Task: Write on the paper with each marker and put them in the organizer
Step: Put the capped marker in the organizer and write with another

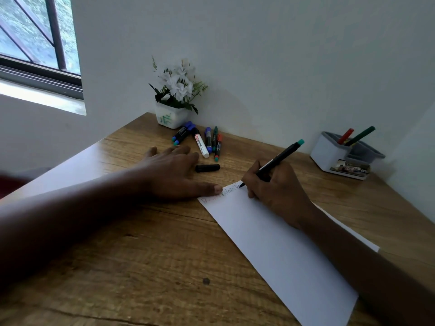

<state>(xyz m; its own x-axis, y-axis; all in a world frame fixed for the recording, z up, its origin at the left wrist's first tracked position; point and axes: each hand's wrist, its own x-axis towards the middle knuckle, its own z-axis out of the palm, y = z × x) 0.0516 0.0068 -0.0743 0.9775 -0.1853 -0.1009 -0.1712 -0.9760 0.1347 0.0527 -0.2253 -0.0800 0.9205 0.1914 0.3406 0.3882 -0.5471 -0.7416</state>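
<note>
Status: early-mid task, approx 2 of 9 done by my count. Organizer [329,154] at 2 o'clock on the table [141,255] already holds 2: red marker [345,136] + green marker [360,135], both leaning out the top, can't tell which compartment.

R hand [277,194] is curled round the black marker [280,158] w/ teal end, pen grip. Tip is down on the paper [282,255] at its far edge, so writing is in progress.

L hand [174,175] is flat, fingers straight + spread, holding nothing. Thumb tip pins the paper's far-left corner.

Black cap [207,168] lies loose on the wood just beside L hand, at 10 o'clock from R hand. Prob belongs to the marker in use.

Left to do: recap + stow this one, then the marker pile [200,140] at 12 o'clock by the flower pot [171,116], approx 6 pcs, all look capped.

Text:
- Line of scribbles along the paper's far edge, not legible
- White marker [201,145] in the pile has a red label w/ print, too small to read
- Sticker [350,169] on organizer's front tray, unreadable
- No brand I can confirm
</note>
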